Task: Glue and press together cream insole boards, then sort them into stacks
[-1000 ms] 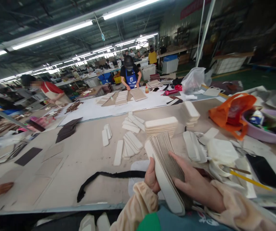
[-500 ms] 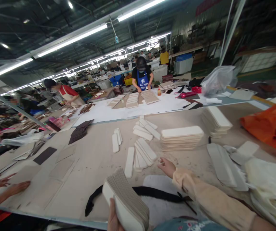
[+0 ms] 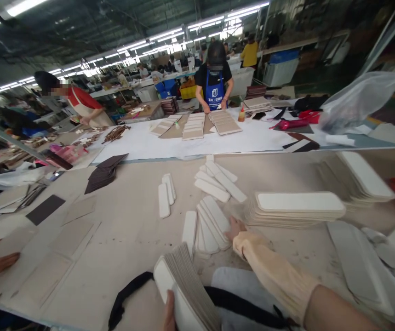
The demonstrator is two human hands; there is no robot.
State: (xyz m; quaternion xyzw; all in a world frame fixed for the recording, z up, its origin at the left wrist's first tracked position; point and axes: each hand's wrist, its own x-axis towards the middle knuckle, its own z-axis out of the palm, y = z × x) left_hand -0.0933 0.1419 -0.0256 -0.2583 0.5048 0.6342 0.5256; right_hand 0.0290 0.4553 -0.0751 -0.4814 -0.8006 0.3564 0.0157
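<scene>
My left hand (image 3: 170,312), at the bottom edge, grips a thick stack of white strip-shaped panels with rounded corners (image 3: 187,294). The thumb lies on the white face, and the rest of the hand is hidden below. Past the held stack, my right hand (image 3: 236,228), in a cream sleeve, reaches to the right edge of a fan of loose white panels (image 3: 214,223). Its fingers are slightly bent at that edge; whether they touch a panel I cannot make out. More white panels (image 3: 218,180) lie scattered just beyond.
A neat stack of panels (image 3: 300,202) stands right of my right hand, with another stack (image 3: 368,177) behind it. A black strap (image 3: 238,305) curves under the held stack. Dark sheets (image 3: 104,172) lie left. A co-worker's hands (image 3: 0,264) rest at the left edge.
My right hand has moved forward to the fanned panels. The held stack stays in my left hand. The view has turned and tilted downward a little.
</scene>
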